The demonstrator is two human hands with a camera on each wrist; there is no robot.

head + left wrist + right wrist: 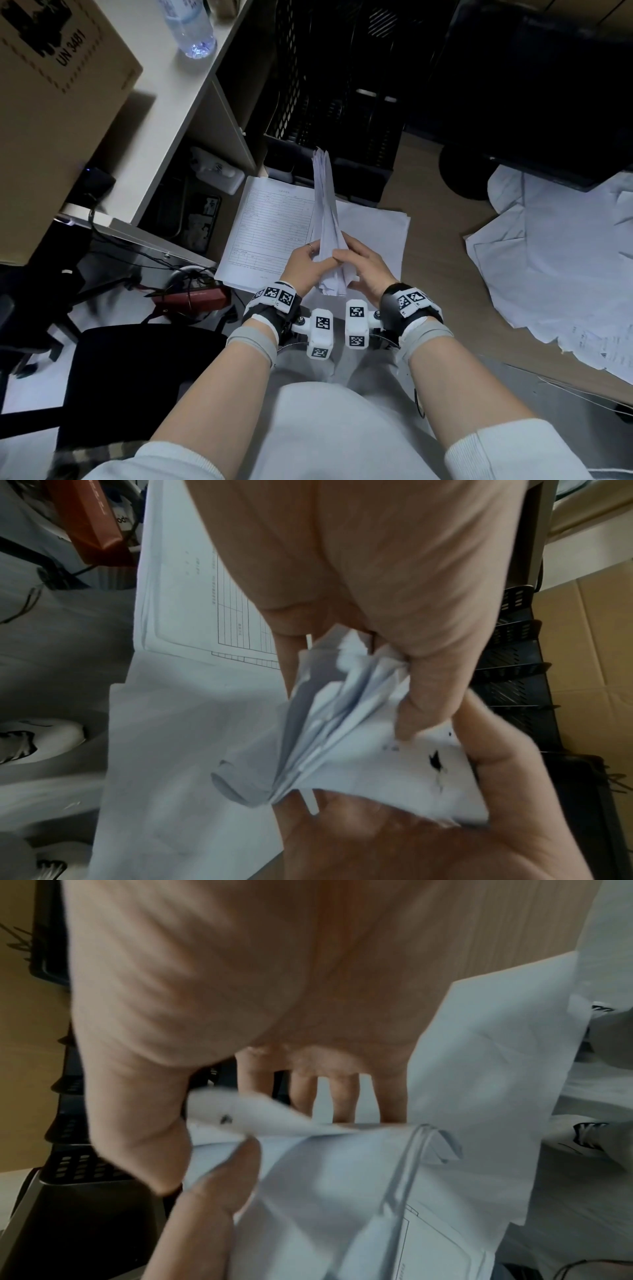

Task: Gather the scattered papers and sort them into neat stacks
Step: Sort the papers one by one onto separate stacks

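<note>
Your left hand (pixel 301 265) and right hand (pixel 364 265) both grip the gathered sheaf (pixel 325 219) upright, mid-squaring; next, probably lay it on the floor stack (pixel 270 219).

held papers (pixel 325 219) white | top floor sheet (pixel 270 222) white, black ruled form | box (pixel 51 113) brown | mesh trays (pixel 329 102) black, perforated | floor (pixel 442 219) wood-grain tan

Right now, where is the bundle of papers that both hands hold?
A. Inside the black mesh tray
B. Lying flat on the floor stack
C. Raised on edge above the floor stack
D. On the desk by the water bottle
C: the left hand and right hand grip the bundle of papers on edge above the floor stack.
</note>
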